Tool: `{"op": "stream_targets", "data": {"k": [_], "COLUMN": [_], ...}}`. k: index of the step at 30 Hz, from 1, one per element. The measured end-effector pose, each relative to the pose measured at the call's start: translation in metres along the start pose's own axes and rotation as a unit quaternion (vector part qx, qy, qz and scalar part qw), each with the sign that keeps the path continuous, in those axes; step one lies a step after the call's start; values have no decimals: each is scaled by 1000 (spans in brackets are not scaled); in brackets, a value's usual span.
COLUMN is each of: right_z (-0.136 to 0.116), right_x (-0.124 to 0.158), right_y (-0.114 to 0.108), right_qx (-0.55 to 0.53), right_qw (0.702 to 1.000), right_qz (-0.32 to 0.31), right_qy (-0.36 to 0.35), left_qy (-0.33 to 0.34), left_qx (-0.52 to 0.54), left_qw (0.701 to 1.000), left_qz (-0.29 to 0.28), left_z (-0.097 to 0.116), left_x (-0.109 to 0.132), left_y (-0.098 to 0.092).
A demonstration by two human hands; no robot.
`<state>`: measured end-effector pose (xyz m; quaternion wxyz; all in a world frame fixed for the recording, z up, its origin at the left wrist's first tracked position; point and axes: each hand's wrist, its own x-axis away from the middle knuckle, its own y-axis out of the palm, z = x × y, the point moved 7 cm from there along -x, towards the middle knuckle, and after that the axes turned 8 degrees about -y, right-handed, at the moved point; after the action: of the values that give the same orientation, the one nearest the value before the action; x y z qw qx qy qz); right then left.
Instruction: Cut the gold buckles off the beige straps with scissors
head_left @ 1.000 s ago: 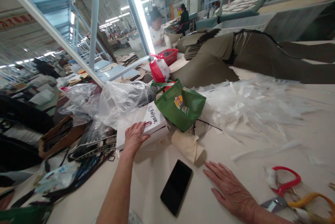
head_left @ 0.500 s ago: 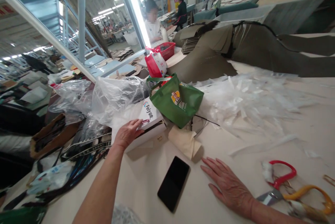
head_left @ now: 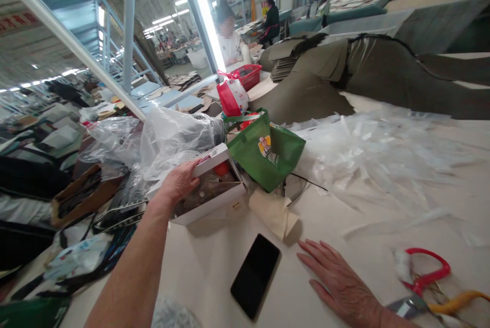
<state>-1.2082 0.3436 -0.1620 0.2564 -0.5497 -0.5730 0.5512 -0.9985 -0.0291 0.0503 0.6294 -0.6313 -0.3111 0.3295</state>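
My left hand (head_left: 179,184) is closed on the raised front edge of a white shoe box lid (head_left: 213,158). Below it the shoe box (head_left: 216,208) stands partly uncovered, showing a red-orange item (head_left: 221,168) and other contents too dim to name. My right hand (head_left: 340,283) lies flat on the pale table with its fingers spread, holding nothing. Between the hands rests a black smartphone (head_left: 255,277). A rolled beige cloth (head_left: 272,214) lies beyond the phone. Close to my right wrist are scissors with a red handle (head_left: 431,272) and an orange one, cut off by the frame edge.
A green tote bag (head_left: 277,162) leans right beside the box. Thin white strips (head_left: 356,149) are heaped to its right. Clear plastic bags (head_left: 172,136) crowd the left. Farther back are a red basket (head_left: 249,76), stacked dark material (head_left: 317,83) and two people.
My left hand has lifted the front of the box lid, tilting it back and exposing the inside. My right hand stays flat on the table. The view has shifted slightly.
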Motion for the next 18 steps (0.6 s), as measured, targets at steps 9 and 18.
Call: {"op": "stream_targets", "data": {"k": [9,18], "right_z": [-19,-49], "right_x": [-217,-405], "right_y": [-77,20], "right_qx": [-235,-155], "right_qw": [958,939], "right_qz": [137,-3], "right_qy": [-92,-307], "left_qy": [-46,-53], "left_qx": [28,56], "left_qw": [998,997], "left_qz": [-24,-28], "left_z": [-18,-10], "left_x": [-21,-16], "left_y": [-27,-36]}}
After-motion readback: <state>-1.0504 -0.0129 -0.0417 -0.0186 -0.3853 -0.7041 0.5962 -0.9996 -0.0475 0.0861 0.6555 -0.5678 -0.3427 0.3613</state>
